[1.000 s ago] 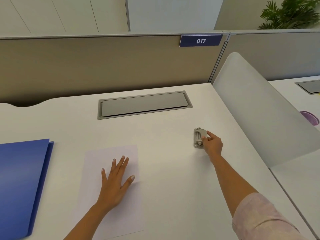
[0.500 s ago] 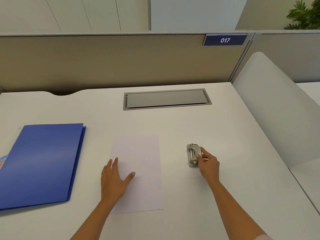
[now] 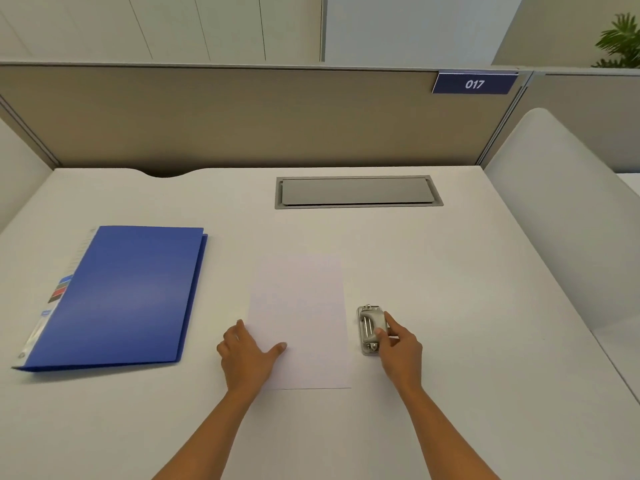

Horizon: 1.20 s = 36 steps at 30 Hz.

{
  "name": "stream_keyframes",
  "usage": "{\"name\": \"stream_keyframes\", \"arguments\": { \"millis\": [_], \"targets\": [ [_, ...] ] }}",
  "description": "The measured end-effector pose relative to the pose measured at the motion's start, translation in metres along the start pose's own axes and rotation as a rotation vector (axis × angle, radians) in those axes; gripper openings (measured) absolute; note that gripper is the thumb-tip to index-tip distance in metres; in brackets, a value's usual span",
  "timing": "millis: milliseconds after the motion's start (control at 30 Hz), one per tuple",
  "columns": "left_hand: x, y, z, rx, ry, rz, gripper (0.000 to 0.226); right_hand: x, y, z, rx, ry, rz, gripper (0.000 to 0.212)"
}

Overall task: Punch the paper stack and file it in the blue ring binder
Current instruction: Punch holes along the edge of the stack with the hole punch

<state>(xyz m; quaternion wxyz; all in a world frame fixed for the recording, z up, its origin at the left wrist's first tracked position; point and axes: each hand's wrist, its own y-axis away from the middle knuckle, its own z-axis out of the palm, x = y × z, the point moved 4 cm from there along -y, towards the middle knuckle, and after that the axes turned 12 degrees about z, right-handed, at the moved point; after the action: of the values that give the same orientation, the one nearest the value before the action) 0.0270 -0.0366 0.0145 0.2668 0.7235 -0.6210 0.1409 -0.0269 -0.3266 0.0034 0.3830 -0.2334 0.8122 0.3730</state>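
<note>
A white paper stack (image 3: 301, 306) lies flat in the middle of the white desk (image 3: 450, 271). My left hand (image 3: 247, 355) rests on the stack's lower left edge, fingers slightly spread. A small grey metal hole punch (image 3: 370, 329) sits just right of the paper. My right hand (image 3: 401, 348) grips its right side with thumb and fingers. The closed blue ring binder (image 3: 128, 296) lies flat to the left, apart from the paper, with colored labels showing at its left edge.
A grey cable hatch (image 3: 356, 191) is set into the desk at the back. A beige partition (image 3: 242, 116) with a blue "017" sign (image 3: 473, 84) closes the far side. A white curved divider (image 3: 568, 216) borders the right side.
My right hand has dragged the hole punch toward me and closer to the paper's right edge. My left hand slid to the paper's lower left. The view shifted left, showing the whole binder.
</note>
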Motion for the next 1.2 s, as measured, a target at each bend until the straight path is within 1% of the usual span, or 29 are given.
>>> {"name": "stream_keyframes", "arguments": {
  "millis": [233,367,500,667,733,833,933,1000,1067,1133,1200],
  "targets": [
    [0.009,0.008,0.004,-0.028,-0.123,-0.014,0.113,0.001,0.016,0.009,0.003,0.026,-0.012,0.040],
    [0.018,0.009,0.005,-0.051,-0.319,-0.051,0.106,0.001,0.019,0.011,0.012,0.047,-0.018,0.040],
    [0.023,0.003,0.006,-0.075,-0.340,-0.082,0.104,0.000,0.020,0.014,0.019,0.071,-0.033,0.041],
    [0.018,-0.004,0.003,-0.115,-0.254,-0.128,0.109,0.000,0.022,0.016,0.018,0.073,-0.023,0.041],
    [0.015,-0.007,0.003,-0.144,-0.242,-0.129,0.115,-0.001,0.023,0.016,0.017,0.072,-0.027,0.041],
    [0.010,-0.010,0.005,-0.191,-0.239,-0.144,0.130,-0.002,0.024,0.015,0.011,0.051,-0.022,0.040],
    [0.005,-0.014,0.006,-0.211,-0.208,-0.176,0.135,-0.002,0.024,0.015,0.006,0.041,-0.017,0.040],
    [0.002,-0.017,0.002,-0.191,-0.094,-0.218,0.130,-0.002,0.024,0.015,0.004,0.042,-0.013,0.040],
    [-0.001,-0.021,-0.004,-0.136,0.104,-0.244,0.122,-0.002,0.024,0.015,0.003,0.038,-0.008,0.040],
    [-0.002,-0.026,-0.008,-0.119,0.263,-0.264,0.120,-0.003,0.025,0.015,0.000,0.041,-0.010,0.039],
    [-0.004,-0.032,-0.011,-0.109,0.320,-0.291,0.115,-0.005,0.026,0.014,-0.002,0.041,-0.015,0.039]
  ]
}}
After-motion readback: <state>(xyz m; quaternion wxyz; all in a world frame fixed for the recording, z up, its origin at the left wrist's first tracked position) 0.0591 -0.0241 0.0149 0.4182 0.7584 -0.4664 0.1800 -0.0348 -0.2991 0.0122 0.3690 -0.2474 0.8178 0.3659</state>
